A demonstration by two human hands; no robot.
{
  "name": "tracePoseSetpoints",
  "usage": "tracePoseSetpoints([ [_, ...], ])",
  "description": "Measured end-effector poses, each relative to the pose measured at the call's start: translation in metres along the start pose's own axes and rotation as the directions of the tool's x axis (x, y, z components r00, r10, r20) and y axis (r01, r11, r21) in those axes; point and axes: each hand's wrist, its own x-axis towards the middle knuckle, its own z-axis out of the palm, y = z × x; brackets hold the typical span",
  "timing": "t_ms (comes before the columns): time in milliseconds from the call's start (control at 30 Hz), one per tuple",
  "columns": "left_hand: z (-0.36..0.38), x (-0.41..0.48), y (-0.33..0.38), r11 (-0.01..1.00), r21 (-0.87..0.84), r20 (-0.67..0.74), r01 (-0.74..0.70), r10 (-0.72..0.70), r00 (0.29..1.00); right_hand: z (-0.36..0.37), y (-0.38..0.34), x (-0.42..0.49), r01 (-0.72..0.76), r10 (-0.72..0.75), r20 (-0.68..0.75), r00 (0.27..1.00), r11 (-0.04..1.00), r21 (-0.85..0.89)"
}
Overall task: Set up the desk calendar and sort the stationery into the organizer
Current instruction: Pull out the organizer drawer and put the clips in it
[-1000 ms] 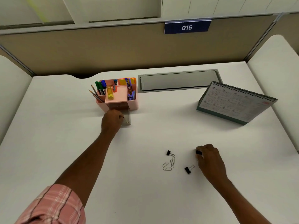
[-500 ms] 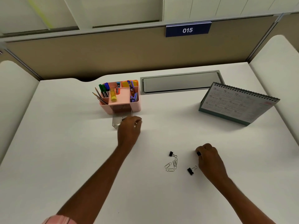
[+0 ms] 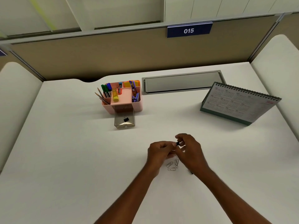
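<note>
Both hands (image 3: pixel 191 151) pinch one binder clip (image 3: pixel 178 143) (handles toward the person).

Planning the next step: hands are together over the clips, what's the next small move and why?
Probably carry the binder clip pinched in the right hand to the open drawer, which already holds one. Paper clips remain on the desk.

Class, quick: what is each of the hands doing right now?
Left hand: fingers curled by the right hand; whether it grips anything cannot be told.
Right hand: closed, pinching a black binder clip.
</note>
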Motion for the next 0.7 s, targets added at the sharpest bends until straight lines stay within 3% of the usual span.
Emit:
tracePoseSetpoints([
  [133, -0.003, -0.005, 0.008, 0.999, -0.008, -0.031, -0.042, 0.041, 0.999, 0.006, -0.006, 0.0, 0.027, -0.027, 0.011, 1.0, 1.0, 0.006],
  [367, -0.025, 0.001, 0.02, 0.986, 0.129, -0.182, -0.11, 0.132, 0.974, 0.01, -0.007, -0.003, 0.048, -0.048, 0.061, 0.997, 0.999, 0.007],
  [567, -0.084, 0.036, 0.058, 0.926, 0.293, -0.379, -0.236, 0.339, 0.861, 0.0, 0.02, -0.01, -0.015, 0.019, 0.08, 0.997, 0.998, -0.06],
  [700, -0.131, 0.065, 0.081, 0.835, 0.503, -0.45, -0.223, 0.473, 0.758, -0.01, 0.038, -0.018, -0.065, 0.073, 0.079, 0.994, 0.992, -0.11],
])
